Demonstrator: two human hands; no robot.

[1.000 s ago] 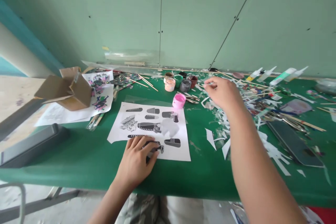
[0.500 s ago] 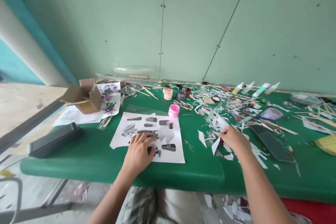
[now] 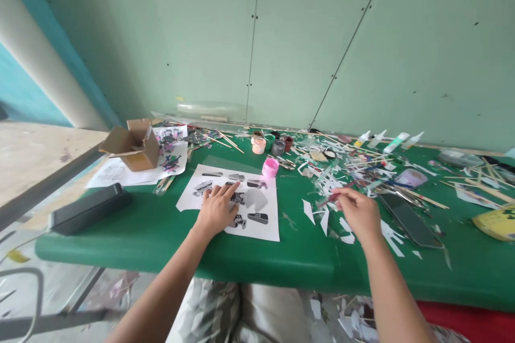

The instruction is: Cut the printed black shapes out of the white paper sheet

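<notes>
Closest to you is the green table point(image 3: 161, 236). Your left hand point(image 3: 217, 208) lies flat on the printed sheet point(image 3: 267, 228), with its fingers a little apart and holding nothing. Half a second ago this hand sat at the near edge of the sheet. Now it has slid farther up, and its fingertips reach the black shapes in the middle.

Your right hand point(image 3: 358, 211) is to the right of the sheet, over the white paper scraps point(image 3: 322, 221). Before, it was down among those scraps. Now it is a bit higher, and its fingers are pinched together on a thin reddish stick point(image 3: 328, 199). The stick points left and hangs just above the scraps. You cannot tell what its tip is.

A dark flat slab point(image 3: 408, 220) lies just right of that hand. A dark tray point(image 3: 90, 208) sits at the near left.

Farther away, a pink pot point(image 3: 270, 167) stands at the far edge of the sheet. Behind it are more paint pots point(image 3: 273, 143). A cardboard box point(image 3: 134, 144) is at the far left, and white tubes point(image 3: 396, 142) lie at the far right by the wall.
</notes>
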